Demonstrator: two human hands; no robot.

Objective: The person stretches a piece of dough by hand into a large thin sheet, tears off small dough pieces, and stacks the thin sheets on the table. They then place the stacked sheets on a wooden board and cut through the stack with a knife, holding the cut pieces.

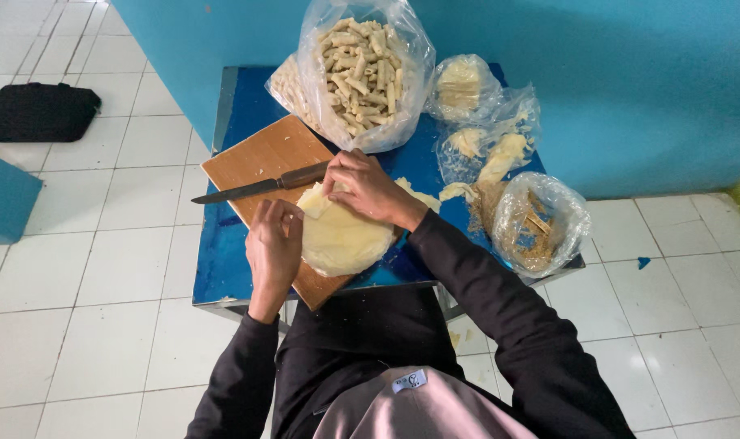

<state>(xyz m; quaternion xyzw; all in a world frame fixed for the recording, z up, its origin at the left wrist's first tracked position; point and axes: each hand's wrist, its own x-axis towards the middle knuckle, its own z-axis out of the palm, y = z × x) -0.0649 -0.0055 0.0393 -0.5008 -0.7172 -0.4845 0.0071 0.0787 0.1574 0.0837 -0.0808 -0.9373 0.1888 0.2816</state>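
A stack of round pale dough sheets (341,240) lies on a wooden cutting board (260,154) on a small blue table (224,268). My right hand (368,187) rests on the far edge of the stack, its fingers pinching a folded-up flap of the top sheet. At the stack's left edge my left hand (274,248) touches the same flap with curled fingers. A knife (260,187) with a brown handle lies across the board just beyond my hands, its blade pointing left.
A large clear bag of rolled pale sticks (362,69) stands at the table's back. Smaller bags with dough scraps (484,134) and crumbs (537,223) sit at the right. A black bag (38,111) lies on the white tiled floor. A blue wall stands behind the table.
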